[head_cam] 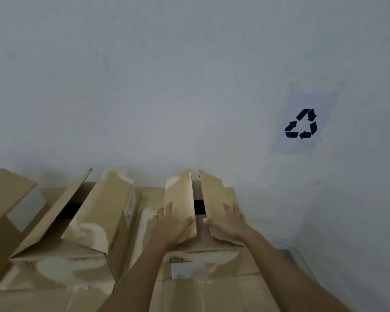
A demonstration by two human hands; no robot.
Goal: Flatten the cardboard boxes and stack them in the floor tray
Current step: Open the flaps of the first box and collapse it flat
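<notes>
A brown cardboard box [203, 257] stands in front of me against the wall, its two top flaps raised. My left hand [170, 224] lies flat on the left flap [180, 194], thumb curled over its inner edge. On the right flap [212, 192] rests my right hand [229, 221], thumb at that flap's inner edge. A dark gap shows between the flaps. To the left stands a second open box [95, 221] with its flaps up. A third box [7, 203] sits at the far left edge. The floor tray is not clearly visible.
A grey-white wall [189, 86] fills the upper view, with a paper sheet bearing a black recycling symbol [301, 123] at the right. Flat cardboard [212, 296] lies below the box near me. A pale curved rim [297, 251] shows at the lower right.
</notes>
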